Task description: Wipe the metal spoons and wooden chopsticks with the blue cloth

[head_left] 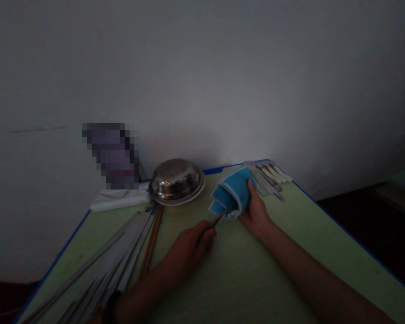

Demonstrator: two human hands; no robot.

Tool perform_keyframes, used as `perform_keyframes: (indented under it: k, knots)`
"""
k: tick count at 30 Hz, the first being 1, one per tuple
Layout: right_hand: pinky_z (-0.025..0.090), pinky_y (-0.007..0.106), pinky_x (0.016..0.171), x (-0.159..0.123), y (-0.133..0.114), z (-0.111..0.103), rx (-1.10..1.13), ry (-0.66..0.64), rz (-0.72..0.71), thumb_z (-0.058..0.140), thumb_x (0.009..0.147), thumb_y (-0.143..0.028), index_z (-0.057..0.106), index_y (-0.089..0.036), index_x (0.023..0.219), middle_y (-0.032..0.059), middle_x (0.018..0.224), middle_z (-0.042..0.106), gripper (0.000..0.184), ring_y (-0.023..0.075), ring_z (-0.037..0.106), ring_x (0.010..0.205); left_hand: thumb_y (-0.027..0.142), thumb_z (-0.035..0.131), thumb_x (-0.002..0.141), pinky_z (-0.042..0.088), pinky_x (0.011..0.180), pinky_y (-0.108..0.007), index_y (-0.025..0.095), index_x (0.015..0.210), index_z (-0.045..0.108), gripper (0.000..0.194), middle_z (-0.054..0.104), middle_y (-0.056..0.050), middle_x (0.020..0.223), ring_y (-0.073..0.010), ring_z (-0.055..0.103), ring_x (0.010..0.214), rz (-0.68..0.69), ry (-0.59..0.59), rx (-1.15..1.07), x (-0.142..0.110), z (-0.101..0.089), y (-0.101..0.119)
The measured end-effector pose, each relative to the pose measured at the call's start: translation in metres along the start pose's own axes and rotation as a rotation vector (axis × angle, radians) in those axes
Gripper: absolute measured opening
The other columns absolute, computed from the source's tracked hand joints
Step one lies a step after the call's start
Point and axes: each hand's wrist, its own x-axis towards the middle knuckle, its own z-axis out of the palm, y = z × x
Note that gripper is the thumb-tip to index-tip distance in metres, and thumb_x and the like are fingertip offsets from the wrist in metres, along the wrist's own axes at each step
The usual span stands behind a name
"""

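Here, left fingers (206, 237) pinch a metal utensil (219, 219), its end inside blue cloth (235, 183) that right fingers (252, 191) clasp

Dim light, a grey, faintly streaked wall (202, 81) behind a blue-edged, pale green table (236, 270).
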Motion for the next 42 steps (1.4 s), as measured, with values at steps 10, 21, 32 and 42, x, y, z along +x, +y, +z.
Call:
perform_keyframes:
  k: [10, 21, 32, 42]
  knots:
    - [0.05, 0.031, 0.081, -0.009, 0.008, -0.002, -0.315, -0.206, -0.137, 0.064, 0.069, -0.049, 0.062, -0.017, 0.097, 0.0058, 0.092, 0.071, 0.042, 0.0184, 0.066, 0.087, 0.03, 0.031, 0.093, 0.036, 0.058, -0.023, 0.018, 0.083, 0.05, 0.025, 0.05, 0.003, 0.065, -0.0132, 0.05, 0.06, 0.0, 0.002, -0.018, 0.0, 0.0, -0.002]
    - [0.048, 0.035, 0.087, -0.009, 0.011, -0.005, -0.392, -0.234, -0.133, 0.067, 0.067, -0.045, 0.064, -0.019, 0.094, 0.0046, 0.094, 0.071, 0.038, 0.0192, 0.066, 0.089, 0.032, 0.032, 0.093, 0.036, 0.056, -0.023, 0.019, 0.079, 0.048, 0.024, 0.048, 0.004, 0.064, -0.013, 0.048, 0.058, 0.01, -0.028, -0.021, 0.002, 0.0, 0.0]
    - [0.054, 0.034, 0.079, 0.0, -0.003, -0.005, -0.082, -0.104, 0.046, 0.064, 0.074, -0.041, 0.059, -0.015, 0.104, 0.0067, 0.093, 0.071, 0.04, 0.018, 0.067, 0.081, 0.034, 0.037, 0.091, 0.035, 0.054, -0.023, 0.018, 0.073, 0.048, 0.026, 0.049, 0.004, 0.062, -0.0119, 0.048, 0.056, 0.023, -0.05, 0.063, 0.0, 0.004, -0.003]
    - [0.055, 0.035, 0.074, -0.003, -0.002, -0.003, -0.086, -0.013, 0.014, 0.064, 0.073, -0.041, 0.062, -0.014, 0.095, 0.0076, 0.086, 0.071, 0.035, 0.0197, 0.067, 0.077, 0.035, 0.034, 0.093, 0.04, 0.062, -0.023, 0.019, 0.087, 0.051, 0.023, 0.054, 0.002, 0.075, -0.0131, 0.053, 0.068, 0.104, -0.127, -0.048, -0.007, -0.007, 0.006]
